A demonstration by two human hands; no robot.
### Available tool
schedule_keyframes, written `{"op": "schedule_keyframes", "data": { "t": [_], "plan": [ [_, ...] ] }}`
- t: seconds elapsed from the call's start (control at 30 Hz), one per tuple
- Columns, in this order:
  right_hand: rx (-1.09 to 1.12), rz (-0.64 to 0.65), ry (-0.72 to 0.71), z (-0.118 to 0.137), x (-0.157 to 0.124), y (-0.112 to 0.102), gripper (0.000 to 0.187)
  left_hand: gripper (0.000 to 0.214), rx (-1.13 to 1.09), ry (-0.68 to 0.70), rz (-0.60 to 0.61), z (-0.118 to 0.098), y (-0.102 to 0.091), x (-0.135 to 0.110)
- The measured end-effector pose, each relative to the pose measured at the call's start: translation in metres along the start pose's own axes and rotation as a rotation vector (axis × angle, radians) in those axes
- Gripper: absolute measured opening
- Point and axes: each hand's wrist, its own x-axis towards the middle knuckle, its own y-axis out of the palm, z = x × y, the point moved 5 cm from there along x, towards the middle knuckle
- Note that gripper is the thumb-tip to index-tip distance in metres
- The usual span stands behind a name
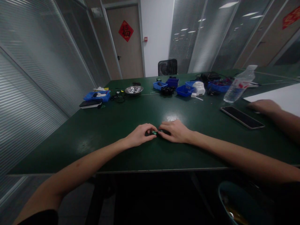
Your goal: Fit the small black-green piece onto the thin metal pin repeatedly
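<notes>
Near the middle of the green table, my left hand (142,134) pinches a small dark part with a bright green piece (154,132) on its right side. Facing it, my right hand (175,131) has its fingers closed round a small dark object (160,131), most of it hidden by the fingers. A thin light-coloured tip seems to run from that object to the green piece. Both hands rest low on the tabletop, fingertips almost meeting. The parts are too small and dim to name exactly.
A phone (242,117) and a water bottle (240,84) lie right, near another person's hand (266,107) on white paper (284,97). Blue trays (185,90), a metal bowl (134,90) and cables stand farther back. A bin (225,203) is below the table's front edge.
</notes>
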Motion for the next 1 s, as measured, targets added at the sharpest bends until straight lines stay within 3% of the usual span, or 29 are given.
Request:
{"op": "schedule_keyframes", "data": {
  "t": [0.2, 0.63, 1.0],
  "plan": [
    [0.054, -0.017, 0.041, -0.005, -0.001, -0.001, 0.035, 0.054, -0.097, -0.039, -0.027, 0.005, -0.001, -0.002],
    [0.066, -0.045, 0.063, -0.008, -0.003, -0.003, 0.026, 0.053, -0.082, -0.059, -0.031, 0.001, -0.006, -0.005],
    [-0.073, 0.001, -0.028, 0.004, -0.001, -0.001, 0.037, 0.054, -0.155, -0.031, 0.020, 0.002, 0.005, 0.000]
  ]
}}
